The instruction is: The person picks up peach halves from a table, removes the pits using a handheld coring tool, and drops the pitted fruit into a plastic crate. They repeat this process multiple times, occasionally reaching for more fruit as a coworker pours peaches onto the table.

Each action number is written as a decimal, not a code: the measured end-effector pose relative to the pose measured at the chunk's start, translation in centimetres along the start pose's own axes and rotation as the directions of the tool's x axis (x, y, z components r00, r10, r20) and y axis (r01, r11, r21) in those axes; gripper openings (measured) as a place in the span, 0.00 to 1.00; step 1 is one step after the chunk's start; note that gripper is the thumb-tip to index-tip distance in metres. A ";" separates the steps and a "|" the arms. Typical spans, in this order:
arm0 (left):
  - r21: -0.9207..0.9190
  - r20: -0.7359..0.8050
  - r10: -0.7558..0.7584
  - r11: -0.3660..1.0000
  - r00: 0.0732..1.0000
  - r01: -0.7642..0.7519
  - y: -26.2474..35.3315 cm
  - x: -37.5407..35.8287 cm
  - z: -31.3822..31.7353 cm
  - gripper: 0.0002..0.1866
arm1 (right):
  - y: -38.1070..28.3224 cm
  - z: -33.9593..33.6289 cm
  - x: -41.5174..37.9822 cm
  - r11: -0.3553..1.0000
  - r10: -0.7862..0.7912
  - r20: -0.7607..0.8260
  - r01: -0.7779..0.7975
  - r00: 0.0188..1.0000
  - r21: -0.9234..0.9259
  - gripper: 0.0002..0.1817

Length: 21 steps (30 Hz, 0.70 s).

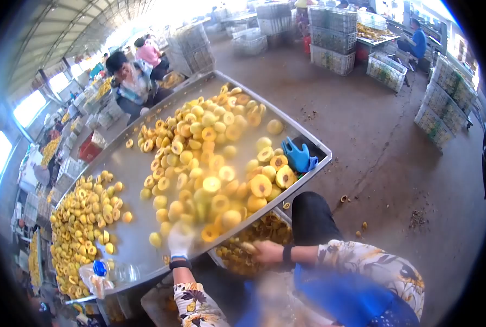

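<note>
Brown floor (pixel 374 120), debris-strewn; ribbed arched roof (pixel 47 27); bright side windows (pixel 30 108)

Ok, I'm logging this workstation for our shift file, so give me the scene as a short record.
Surface: metal table
Load: yellow fruit, many halved
Left hand: white-gloved, beside the fruit
Right hand: bare, by cut pieces below table edge; grip unclear
Right corner: blue glove
Across table: co-worker

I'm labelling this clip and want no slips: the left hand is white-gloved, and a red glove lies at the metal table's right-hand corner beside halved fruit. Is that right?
Not quite: the glove is blue, not red, as the head view shows. It lies at the metal table's right-hand corner beside halved fruit, and the left hand is white-gloved.
</note>
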<state>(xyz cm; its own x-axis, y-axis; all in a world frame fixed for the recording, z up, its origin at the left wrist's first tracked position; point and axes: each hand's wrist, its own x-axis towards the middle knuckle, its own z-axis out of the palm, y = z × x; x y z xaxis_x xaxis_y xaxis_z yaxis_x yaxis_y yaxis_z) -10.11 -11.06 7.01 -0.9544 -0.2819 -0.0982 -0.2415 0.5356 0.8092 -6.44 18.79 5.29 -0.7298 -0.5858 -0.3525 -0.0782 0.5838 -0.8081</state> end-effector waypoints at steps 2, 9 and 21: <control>-0.710 -0.001 -0.176 0.694 0.984 0.123 1.0 -1.6 0.5 0.23 | 1.9 1.1 2.0 0.993 -0.107 -0.104 0.101 0.989 -0.064 0.10; -0.948 -0.145 -0.115 0.302 0.983 -0.104 7.2 -5.3 5.9 0.27 | -4.0 -1.1 3.1 0.957 -0.287 -0.179 0.289 0.941 -0.015 0.12; -0.934 -0.054 -0.037 0.356 0.998 -0.038 5.1 -5.8 9.1 0.24 | -3.4 0.5 2.3 0.948 -0.316 -0.253 0.297 0.914 -0.113 0.18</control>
<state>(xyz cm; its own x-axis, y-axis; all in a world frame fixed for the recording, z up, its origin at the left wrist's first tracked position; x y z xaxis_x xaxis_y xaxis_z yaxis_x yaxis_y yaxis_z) -7.46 0.57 6.45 -0.9339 -0.3443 -0.0964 0.1140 -0.5423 0.8324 -7.55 15.15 6.98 -0.8145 -0.5777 0.0531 -0.3676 0.4431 -0.8176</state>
